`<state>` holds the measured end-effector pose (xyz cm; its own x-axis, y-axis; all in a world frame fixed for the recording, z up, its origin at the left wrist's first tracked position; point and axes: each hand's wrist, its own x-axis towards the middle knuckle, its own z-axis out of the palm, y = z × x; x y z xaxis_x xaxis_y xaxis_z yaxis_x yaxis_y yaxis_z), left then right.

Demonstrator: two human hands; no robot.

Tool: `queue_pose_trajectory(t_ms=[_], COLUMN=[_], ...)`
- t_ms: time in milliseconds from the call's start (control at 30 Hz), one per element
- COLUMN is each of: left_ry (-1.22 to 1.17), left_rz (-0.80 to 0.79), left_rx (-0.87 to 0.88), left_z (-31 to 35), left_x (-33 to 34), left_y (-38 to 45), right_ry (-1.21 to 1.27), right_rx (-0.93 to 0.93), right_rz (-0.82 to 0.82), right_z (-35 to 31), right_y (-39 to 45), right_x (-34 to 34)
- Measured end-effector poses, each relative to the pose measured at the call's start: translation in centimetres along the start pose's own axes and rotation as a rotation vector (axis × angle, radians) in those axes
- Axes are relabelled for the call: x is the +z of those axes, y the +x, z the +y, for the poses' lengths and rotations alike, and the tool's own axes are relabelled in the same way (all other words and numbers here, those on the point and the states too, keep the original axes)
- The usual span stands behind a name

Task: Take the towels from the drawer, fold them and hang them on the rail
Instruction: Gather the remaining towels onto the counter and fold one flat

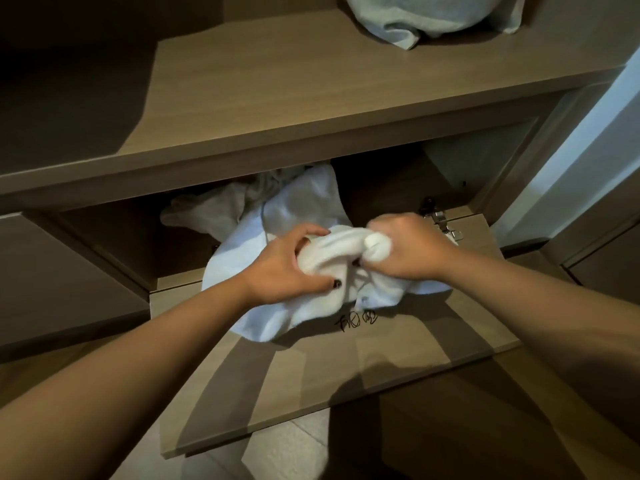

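A white towel [294,209] spills out of the low wooden compartment onto its folded-down door panel [346,368]. Both hands grip a bunched part of it at the compartment's mouth. My left hand [287,268] holds the bunch from the left, thumb underneath. Closed in a fist, my right hand [405,247] has a roll of the cloth poking out between its fingers. A greyish towel [207,209] lies crumpled further back inside the compartment, partly under the white one. No rail is in view.
A wooden shelf [311,98] overhangs the compartment. A grey cloth bundle [433,15] sits on it at the top right. A metal hinge [440,220] shows beside my right hand. Black handwriting [356,320] marks the door panel. Pale floor tiles [294,445] lie below.
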<state>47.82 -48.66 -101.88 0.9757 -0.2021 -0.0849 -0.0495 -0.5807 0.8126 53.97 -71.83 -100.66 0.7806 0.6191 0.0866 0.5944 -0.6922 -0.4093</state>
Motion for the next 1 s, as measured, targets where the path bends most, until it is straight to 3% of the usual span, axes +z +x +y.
queue_pose_trajectory(t_ms=[100, 200, 267, 333, 467, 533, 633, 800, 900, 1000], left_ry=[0.332, 0.292, 0.131, -0.185, -0.681, -0.836, -1.059, -1.226, -1.262, -1.111], left_rz=[-0.071, 0.025, 0.089, 0.165, 0.251, 0.225, 0.253, 0.211, 0.083, 0.116], left_rx=[-0.055, -0.063, -0.091, -0.218, -0.448, -0.492, -0.52, -0.541, -0.509, -0.458], left_z=[-1.5, -3.1, -3.5, -3.3, -1.9, -1.0, 0.9, 3.6, 3.8, 2.9], left_x=[-0.5, -1.1, -1.5, -1.8, -2.6, -2.6, -1.9, -1.3, -1.1, -0.8], left_y=[0.1, 0.3, 0.7, 1.1, 1.6, 1.4, 1.0, 1.7, 1.8, 2.2], right_ry=[0.168, 0.166, 0.179, 0.151, -0.159, -0.184, 0.104, 0.2, 0.191, 0.155], right_rx=[0.114, 0.143, 0.138, 0.1, -0.051, -0.049, 0.068, 0.155, 0.209, 0.21], right_rz=[0.254, 0.348, 0.305, 0.212, -0.055, -0.049, 0.062, 0.035, 0.044, 0.079], right_z=[2.1, 3.3, 3.2, 2.7, 1.7, 1.1, -1.1, -4.4, -4.4, -4.2], right_y=[-0.2, -0.1, -0.4, -0.8, -0.7, -0.5, -0.1, 1.3, 1.7, 1.6], right_x=[-1.2, -2.4, -2.6, -2.3, -1.3, -1.2, -0.8, 0.7, 0.6, 0.9])
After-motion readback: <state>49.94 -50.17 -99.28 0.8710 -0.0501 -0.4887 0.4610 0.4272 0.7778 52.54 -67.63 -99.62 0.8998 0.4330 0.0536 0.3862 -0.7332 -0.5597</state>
